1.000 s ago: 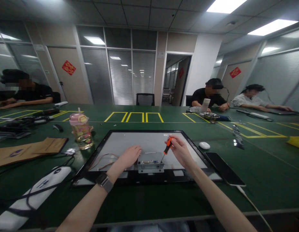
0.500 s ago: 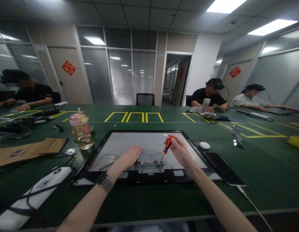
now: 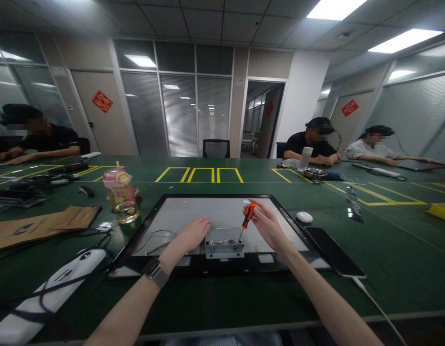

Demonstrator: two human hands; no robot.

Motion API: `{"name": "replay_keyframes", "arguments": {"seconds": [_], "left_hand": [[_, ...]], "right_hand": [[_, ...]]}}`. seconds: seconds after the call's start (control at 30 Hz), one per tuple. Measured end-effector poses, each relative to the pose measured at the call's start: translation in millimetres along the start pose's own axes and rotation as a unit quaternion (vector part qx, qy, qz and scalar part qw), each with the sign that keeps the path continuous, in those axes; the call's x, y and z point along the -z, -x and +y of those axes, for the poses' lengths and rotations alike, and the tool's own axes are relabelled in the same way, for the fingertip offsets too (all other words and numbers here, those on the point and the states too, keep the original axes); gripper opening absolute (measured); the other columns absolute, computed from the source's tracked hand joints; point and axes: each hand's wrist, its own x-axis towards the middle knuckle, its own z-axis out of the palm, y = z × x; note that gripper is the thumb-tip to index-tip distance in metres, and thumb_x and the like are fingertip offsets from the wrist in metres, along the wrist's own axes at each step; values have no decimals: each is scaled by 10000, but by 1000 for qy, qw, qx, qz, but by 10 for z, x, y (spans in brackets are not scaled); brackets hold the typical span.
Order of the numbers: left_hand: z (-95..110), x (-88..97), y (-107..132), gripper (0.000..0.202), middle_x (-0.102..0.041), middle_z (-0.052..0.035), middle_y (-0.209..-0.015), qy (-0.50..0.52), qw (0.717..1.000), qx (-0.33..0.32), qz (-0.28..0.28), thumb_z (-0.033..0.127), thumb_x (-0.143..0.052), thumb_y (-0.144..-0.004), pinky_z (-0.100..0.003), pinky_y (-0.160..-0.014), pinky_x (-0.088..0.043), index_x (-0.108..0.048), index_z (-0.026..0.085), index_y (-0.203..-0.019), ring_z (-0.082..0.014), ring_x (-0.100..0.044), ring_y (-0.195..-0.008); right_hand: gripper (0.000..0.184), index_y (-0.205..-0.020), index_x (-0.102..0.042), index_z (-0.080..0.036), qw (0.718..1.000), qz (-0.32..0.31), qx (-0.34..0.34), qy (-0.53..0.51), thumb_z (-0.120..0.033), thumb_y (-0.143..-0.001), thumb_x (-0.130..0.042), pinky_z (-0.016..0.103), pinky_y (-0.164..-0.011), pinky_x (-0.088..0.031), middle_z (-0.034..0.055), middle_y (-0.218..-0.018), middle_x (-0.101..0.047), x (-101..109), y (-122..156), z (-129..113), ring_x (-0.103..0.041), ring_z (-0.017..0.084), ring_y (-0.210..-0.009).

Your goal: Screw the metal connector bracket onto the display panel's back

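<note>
A monitor panel lies face down on the green table, its grey back up inside a black frame. Near its front edge sits a small metal connector board. My right hand is closed round an orange-handled screwdriver, whose tip rests on the board's right side. My left hand lies on the panel just left of the board, fingers curled down against it. A watch is on my left wrist. Thin coloured wires run across the panel's left part.
A pink-lidded bottle stands left of the panel. A white mouse and a black phone lie to the right. Brown cardboard, cables and a white device are on the left. Three people sit at the far sides.
The screwdriver handle has shifted slightly left and a little upright between my right fingers. My left hand has stayed where it was.
</note>
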Motion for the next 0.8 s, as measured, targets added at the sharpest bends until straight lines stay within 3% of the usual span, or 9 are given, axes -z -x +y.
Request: {"name": "replay_keyframes", "arguments": {"seconds": [0.17, 0.33, 0.63, 0.8], "left_hand": [[8, 20, 3, 342, -538, -130, -1241, 3, 1000, 4, 2, 175, -279, -920, -375, -956, -399, -528, 115, -1147, -214, -496, -1150], [-2, -5, -7, 339, -556, -133, -1218, 26, 999, 17, 16, 189, -277, -927, -371, -954, -402, -530, 118, -1141, -205, -510, -1134], [18, 33, -7, 331, -569, -131, -1192, 21, 1000, 12, 12, 186, -283, -926, -361, -937, -414, -544, 120, -1119, -206, -527, -1107], [37, 70, -1, 355, -557, -145, -1211, 31, 999, 25, 6, 197, -263, -935, -369, -949, -406, -532, 98, -1143, -214, -518, -1124]], "right_hand": [[253, -962, -664, -260, 998, 37, 14, 38, -319, -716, -675, 380, -860, -426, 12, -847, -662, 8, -6, 18, -606, 186, -811], [289, -1032, -648, -235, 1000, 0, 13, 9, -336, -764, -616, 416, -929, -382, 61, -988, -670, -1, -17, 10, -602, 216, -924], [273, -982, -667, -247, 997, 46, 22, 57, -305, -715, -672, 364, -854, -421, 12, -819, -661, 16, -17, 38, -594, 172, -792], [274, -1009, -657, -225, 1000, 11, 16, 16, -337, -762, -613, 414, -906, -396, 61, -925, -682, -12, -16, 5, -607, 219, -899]]}}
